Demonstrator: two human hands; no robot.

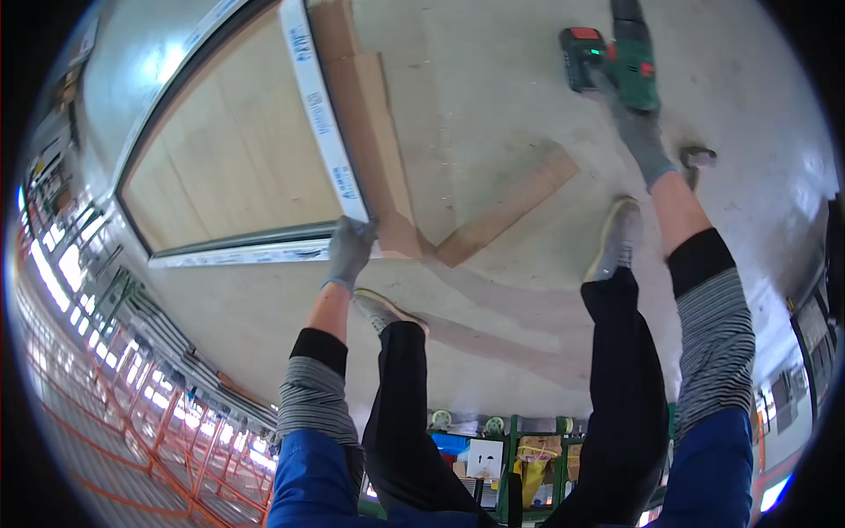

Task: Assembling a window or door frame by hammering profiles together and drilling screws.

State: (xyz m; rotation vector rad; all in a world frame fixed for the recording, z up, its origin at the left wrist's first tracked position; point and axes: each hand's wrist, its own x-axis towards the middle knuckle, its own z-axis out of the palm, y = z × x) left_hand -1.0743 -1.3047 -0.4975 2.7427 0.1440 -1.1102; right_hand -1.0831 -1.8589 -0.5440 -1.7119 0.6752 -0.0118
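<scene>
My left hand (350, 253), in a grey glove, is closed on the near right corner of a window or door frame (319, 110). White printed film covers the frame's dark-edged profiles, and a pale wooden panel (233, 145) shows within it. Out to the far right, my gloved right hand (640, 136) grips a green and black cordless drill (634, 70) by its handle. The drill's battery, with a red patch and a small green light, points left; its front end runs to the top of the picture. A hammer-like tool (699, 158) lies on the floor beside my right wrist.
Brown cardboard (378, 132) lies along the frame's right side, and a loose strip (510, 208) angles across the floor. My feet stand apart near the frame. Behind me is a green wheeled rack (563, 458) with boxes. Orange rails (167, 431) fill the lower left.
</scene>
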